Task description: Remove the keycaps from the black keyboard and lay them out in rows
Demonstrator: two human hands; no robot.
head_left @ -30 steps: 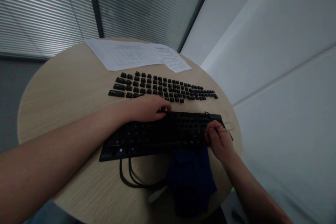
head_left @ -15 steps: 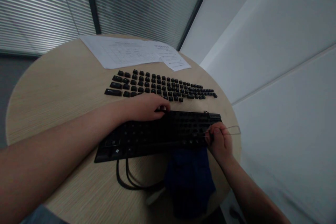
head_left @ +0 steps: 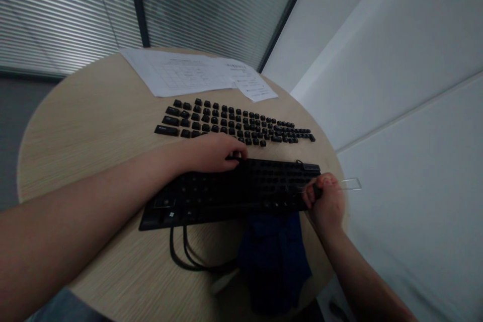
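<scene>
A black keyboard [head_left: 219, 196] lies across the table in front of me, with many of its keys off and a few left along the near edge. My left hand [head_left: 217, 153] rests over it, fingers curled round its far edge. Beyond the keyboard's right end, my right hand [head_left: 326, 198] is closed on a thin wire keycap puller [head_left: 352, 184], whose loop sticks out to the right. A small black piece [head_left: 317, 191], which looks like a keycap, shows at the fingers. Loose black keycaps [head_left: 276, 139] lie in rows behind the keyboard.
Printed sheets of paper [head_left: 188, 75] lie at the back of the round wooden table [head_left: 75, 126]. A black cable [head_left: 181, 256] loops out below the keyboard, beside a dark blue cloth [head_left: 275, 256]. A white wall [head_left: 407, 121] stands close on the right.
My right hand has drawn right, away from the keys, with the wire puller and a small black piece now showing at the fingers. My left hand keeps its hold on the keyboard.
</scene>
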